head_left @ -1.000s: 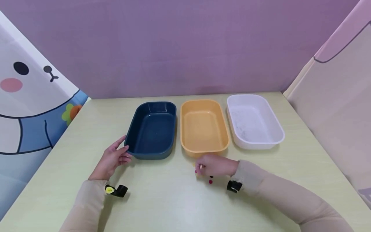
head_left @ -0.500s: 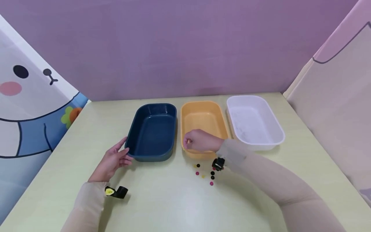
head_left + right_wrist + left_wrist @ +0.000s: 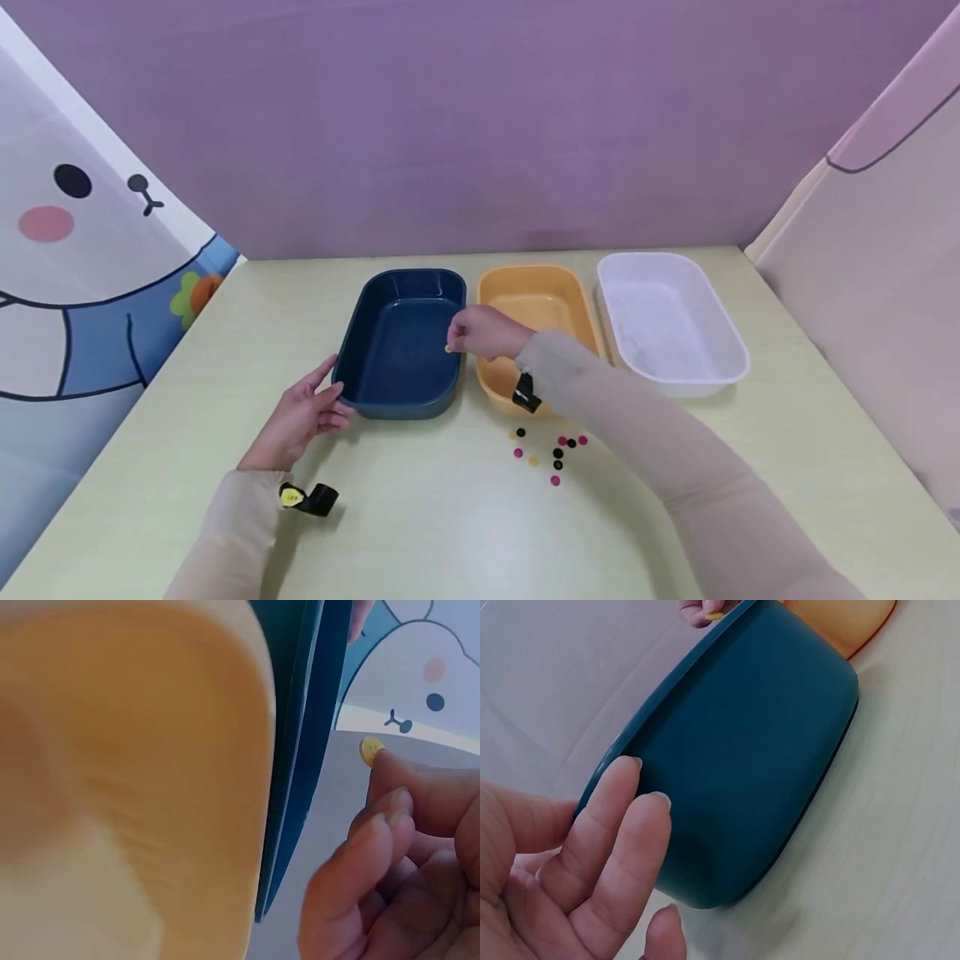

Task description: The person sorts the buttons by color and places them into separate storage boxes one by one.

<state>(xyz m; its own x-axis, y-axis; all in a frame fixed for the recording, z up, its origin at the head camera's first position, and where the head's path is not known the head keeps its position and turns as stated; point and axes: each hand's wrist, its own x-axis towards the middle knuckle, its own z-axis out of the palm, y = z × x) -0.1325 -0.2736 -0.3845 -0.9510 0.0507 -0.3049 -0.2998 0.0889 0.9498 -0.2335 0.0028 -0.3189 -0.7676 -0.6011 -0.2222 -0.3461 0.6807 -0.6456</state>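
Note:
My right hand [image 3: 489, 332] pinches a small yellow button [image 3: 370, 751] between thumb and finger. It is over the right rim of the dark blue bin [image 3: 401, 354], with the yellow-orange bin [image 3: 536, 304] partly hidden under the wrist and sleeve. At the blue bin's near left corner, my left hand [image 3: 302, 415] holds the edge: the thumb lies at the rim and fingers [image 3: 641, 840] are against the outer wall. Several loose buttons lie on the table in front of the yellow-orange bin, among them a black button [image 3: 558, 453], a pink button [image 3: 555, 481] and a yellow button [image 3: 533, 461].
To the right of the yellow-orange bin stands a white bin [image 3: 667, 321]. A purple cloth [image 3: 480, 125] hangs behind the pale table [image 3: 420, 517], and a printed cloth [image 3: 97, 275] closes off the left side.
From the buttons on the table, my right hand has risen and moved left across the yellow-orange bin to the blue one, carrying the yellow button. My left hand has stayed at the blue bin's corner.

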